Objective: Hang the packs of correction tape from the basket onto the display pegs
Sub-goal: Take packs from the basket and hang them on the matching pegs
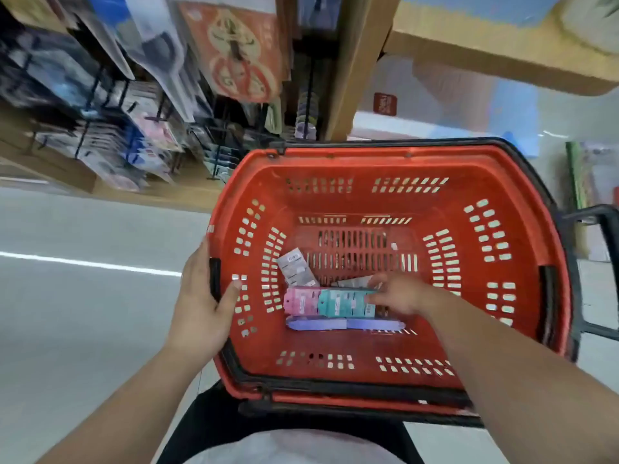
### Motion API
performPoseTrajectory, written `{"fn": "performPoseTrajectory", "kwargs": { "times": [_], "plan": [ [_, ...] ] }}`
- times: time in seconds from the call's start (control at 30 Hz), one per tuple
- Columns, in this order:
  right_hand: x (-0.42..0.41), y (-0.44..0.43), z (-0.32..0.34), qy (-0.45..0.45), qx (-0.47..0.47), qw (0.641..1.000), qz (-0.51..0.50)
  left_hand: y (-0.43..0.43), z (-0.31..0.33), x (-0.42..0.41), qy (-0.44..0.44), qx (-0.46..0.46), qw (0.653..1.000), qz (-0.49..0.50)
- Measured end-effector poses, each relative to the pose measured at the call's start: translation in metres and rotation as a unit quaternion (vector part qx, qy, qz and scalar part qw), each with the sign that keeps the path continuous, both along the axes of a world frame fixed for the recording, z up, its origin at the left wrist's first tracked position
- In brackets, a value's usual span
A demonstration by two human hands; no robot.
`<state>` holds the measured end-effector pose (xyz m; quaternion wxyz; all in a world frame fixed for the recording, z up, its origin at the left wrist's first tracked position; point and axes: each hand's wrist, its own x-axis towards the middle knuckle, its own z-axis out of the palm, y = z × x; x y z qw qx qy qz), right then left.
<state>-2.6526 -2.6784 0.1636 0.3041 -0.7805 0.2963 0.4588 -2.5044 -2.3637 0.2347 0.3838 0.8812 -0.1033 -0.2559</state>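
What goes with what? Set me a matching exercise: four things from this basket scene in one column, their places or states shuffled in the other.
Column one
1. left hand
2. right hand
3. pink pack
4. purple pack

Column two
A. lies nearest the person inside the basket
B. pinches the end of the teal pack
C. grips the basket at its rim
D. lies against the teal pack, on its left

Pairs: 1-C, 2-B, 3-D, 4-A

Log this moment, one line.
stage: pick | left hand: grips basket rim | right hand: pinches teal pack in basket | pink pack, purple pack: loose in basket
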Motion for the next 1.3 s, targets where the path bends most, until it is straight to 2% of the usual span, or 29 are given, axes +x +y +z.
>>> {"fn": "performPoseTrajectory", "kwargs": {
  "times": [0.17,0.3,0.47,0.57,0.67,0.73,0.8,0.83,0.87,0.93,1.0,1.03,1.07,1.13,1.2,1.27,1.3],
  "plan": [
    [-0.002,-0.007,-0.056,0.056,0.012,0.995,0.081,-0.002,-0.014,-0.012,-0.068,0.031,0.997,0.018],
    [-0.004,-0.006,-0.089,0.037,0.001,0.994,0.098,-0.001,-0.019,-0.014,-0.065,0.038,0.997,0.024],
    [0.002,0.004,-0.113,0.012,-0.068,0.976,0.207,-0.001,-0.019,-0.015,-0.067,0.055,0.996,0.027],
    [0.007,0.010,-0.112,-0.021,-0.096,0.967,0.237,-0.001,-0.021,-0.015,-0.065,0.061,0.996,0.017],
    [0.013,0.009,-0.104,-0.028,-0.037,0.980,0.195,0.000,-0.017,-0.017,-0.080,0.109,0.991,0.023],
    [0.020,0.003,-0.094,-0.057,0.012,0.993,0.103,-0.004,-0.007,-0.021,-0.189,0.128,0.974,0.008],
    [0.032,0.001,-0.074,-0.115,0.069,0.991,-0.029,-0.010,0.000,-0.027,-0.261,0.086,0.962,-0.009],
    [0.040,0.002,-0.061,-0.146,0.106,0.979,-0.095,-0.017,0.004,-0.031,-0.239,0.055,0.969,0.000],
    [0.047,0.006,-0.045,-0.176,0.143,0.963,-0.143,-0.027,0.009,-0.034,-0.182,0.025,0.983,0.028],
    [0.062,0.017,-0.012,-0.231,0.223,0.928,-0.189,-0.049,0.015,-0.038,0.012,-0.014,0.993,0.117],
    [0.074,0.035,0.015,-0.253,0.297,0.896,-0.212,-0.064,0.018,-0.036,0.212,-0.067,0.953,0.205],
    [0.077,0.043,0.022,-0.254,0.317,0.890,-0.209,-0.068,0.014,-0.034,0.268,-0.099,0.930,0.231],
    [0.080,0.051,0.028,-0.250,0.334,0.886,-0.203,-0.070,0.011,-0.032,0.289,-0.126,0.918,0.240],
    [0.083,0.061,0.026,-0.235,0.344,0.890,-0.187,-0.070,0.007,-0.029,0.272,-0.150,0.919,0.242],
    [0.083,0.061,0.010,-0.216,0.331,0.892,-0.219,-0.066,0.008,-0.027,0.250,-0.154,0.919,0.263],
    [0.080,0.057,-0.018,-0.198,0.253,0.923,-0.210,-0.060,0.012,-0.027,0.246,-0.159,0.910,0.295],
    [0.076,0.054,-0.038,-0.185,0.191,0.953,-0.142,-0.056,0.014,-0.028,0.248,-0.163,0.905,0.305]
  ]
}}
